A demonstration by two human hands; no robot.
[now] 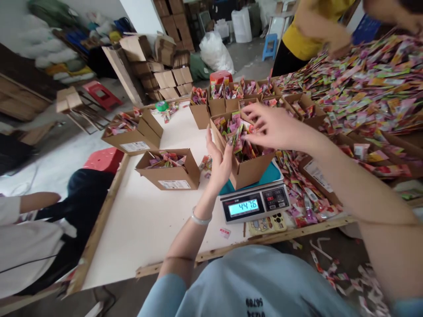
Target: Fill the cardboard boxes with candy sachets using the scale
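An open cardboard box (254,171) filled with small colourful wrapped packets (236,125) stands on a digital scale (254,203), whose display reads 447.6. My left hand (218,164) is at the box's left side, its fingers stretched upward and its thumb near the front corner. Over the box's top, my right hand (276,125) has curved fingers around a white and red packet (248,127). Part of the scale's teal plate (269,176) shows beneath the box.
Two filled boxes (172,171) (132,132) stand left on the white table (132,229). More filled boxes (216,105) line the back. A large packet heap (370,83) lies right, beside a person in yellow (306,31). Another person (36,237) sits left. A phone (267,223) lies below the scale.
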